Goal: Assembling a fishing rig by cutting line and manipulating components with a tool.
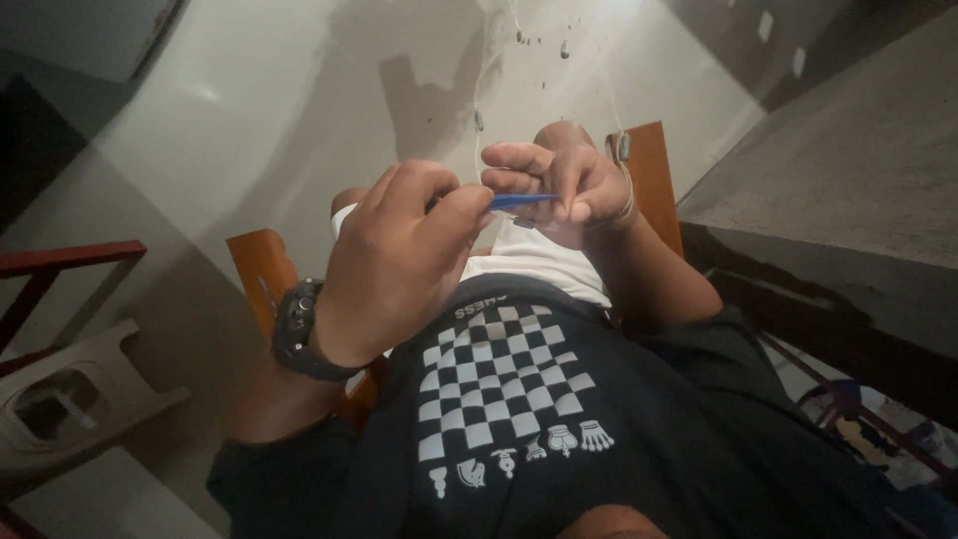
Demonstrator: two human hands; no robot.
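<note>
A pale, glossy floor [299,90] fills most of the view, seen from above by a seated person. On it stands a wooden chair [261,274], its orange-brown frame showing at nine o'clock and at one o'clock of centre. A white plastic stool [70,394] sits on the floor at eight o'clock, with small dark specks scattered at twelve o'clock.

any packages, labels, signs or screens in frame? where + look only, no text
No packages, signs or screens.
Shirt print: on the black shirt, low centre; white checkerboard with a row of white chess pieces and a small word along its edges.
Coloured printed sheet: lower right on the floor, partly behind a dark red bar; too blurred to tell more.
</note>
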